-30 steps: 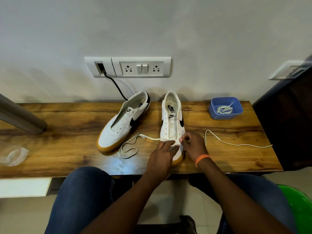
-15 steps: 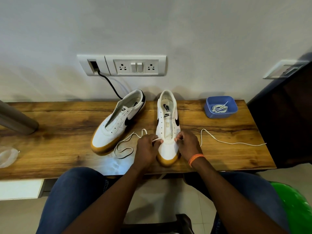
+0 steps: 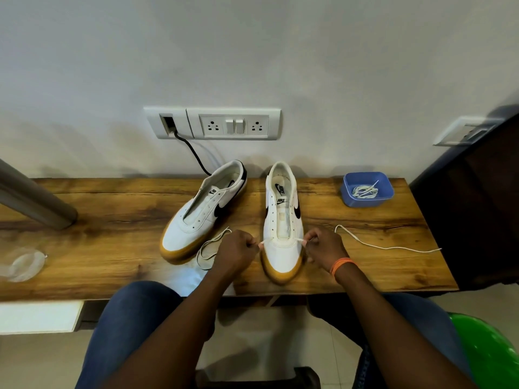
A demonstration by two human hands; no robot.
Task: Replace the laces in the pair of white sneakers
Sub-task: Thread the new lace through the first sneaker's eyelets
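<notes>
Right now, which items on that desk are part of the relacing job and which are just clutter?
In the job:
- right sneaker, being laced
- lace, pinched by left hand and right hand
- left sneaker, no lace
- blue tub holding a coiled lace

Lying about:
- clear plastic piece
- black cable
- socket panel

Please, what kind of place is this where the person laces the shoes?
Probably a room in a home or office, not a workshop: a wooden desk stands against a plain painted wall with a socket-and-switch panel, and the floor below looks tiled.
</notes>
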